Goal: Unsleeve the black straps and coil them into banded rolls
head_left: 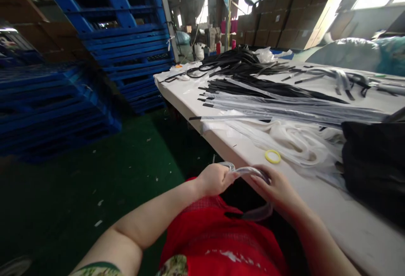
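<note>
A clear, shiny strip (248,170) runs between my two hands, just off the table's front edge. My left hand (215,180) is closed around it, with a loop of the strip rising above the fist. Thumb and fingers of my right hand (274,185) close on the same strip a little to the right. From there its tail hangs in a curve in front of my red apron (218,234) and ends in a dark tip. A yellow ring (272,156) lies on the table just beyond my right hand.
The white table (186,99) bears grey strips (272,105) with black ends, black strips (234,63), a white coiled strip (294,141) and black cloth (376,170). Blue pallets (129,52) are stacked at left on the green floor (136,162). Cardboard boxes (275,19) stand behind.
</note>
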Available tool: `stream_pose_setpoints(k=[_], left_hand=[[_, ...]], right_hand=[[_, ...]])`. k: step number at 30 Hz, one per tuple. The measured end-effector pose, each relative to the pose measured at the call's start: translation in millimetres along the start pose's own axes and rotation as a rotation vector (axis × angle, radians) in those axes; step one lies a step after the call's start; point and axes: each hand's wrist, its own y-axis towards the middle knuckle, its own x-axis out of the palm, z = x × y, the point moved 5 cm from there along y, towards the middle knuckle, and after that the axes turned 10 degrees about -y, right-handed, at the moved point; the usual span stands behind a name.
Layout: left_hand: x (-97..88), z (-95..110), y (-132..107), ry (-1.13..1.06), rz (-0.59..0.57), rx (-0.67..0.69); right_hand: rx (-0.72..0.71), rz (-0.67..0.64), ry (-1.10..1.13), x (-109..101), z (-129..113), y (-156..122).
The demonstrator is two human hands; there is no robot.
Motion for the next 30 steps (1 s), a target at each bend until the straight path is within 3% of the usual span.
stream_pose_setpoints(k=[2, 5, 10, 13, 16, 18, 19, 21, 23, 26, 28, 30], left_hand=[[10.3, -3.0, 0.6, -0.318, -0.117, -0.221], [14.2, 10.6, 3.0, -0.77, -0.223, -0.396], [-13.0, 44.1, 13.3, -1.01, -0.148, -0.37], [-32.0, 56.1, 29.2, -1.015, 0.008, -0.187], [-47.2, 52.6, 44.9, -0.79, 0.311, 0.206], [-42.4, 42.8, 47.3, -0.385, 0.433, 0.391], [-33.5, 36.4, 47.6, -0.142, 0.41, 0.42], [-10.7, 21.4, 45.7, 0.295, 0.242, 0.391], [5.0, 10.8, 37.8, 0.556, 0.087, 0.34], [8.5, 8.5, 26.1, 0.649, 0.018, 0.224], [7.2, 5.7, 23.3, 0.507, -0.042, 0.068], [10.2, -3.1, 22.3, 0.187, -0.146, -0.157]], right_hand=[[-0.059, 0.051, -0.212, -0.1, 6.3, 7.3], [-0.097, -0.059, -0.176, 26.0, 14.4, 12.7], [0.03, -0.094, 0.062, 55.9, 40.3, 21.3], [0.123, -0.093, 0.291, 69.3, 41.0, 20.2], [0.154, -0.296, 0.552, 88.6, 11.1, 8.2], [0.113, -0.471, 0.75, 92.3, -16.9, -1.2], [0.085, -0.505, 0.84, 87.6, -27.1, -3.7], [0.048, -0.438, 0.938, 67.5, -32.3, -2.1], [0.061, -0.36, 0.817, 45.5, -19.5, 2.3], [0.079, -0.285, 0.259, 19.3, 10.1, 7.6], [0.034, -0.117, -0.183, 3.6, 20.7, 10.2], [-0.027, 0.045, -0.465, -1.6, 20.7, 9.6]])
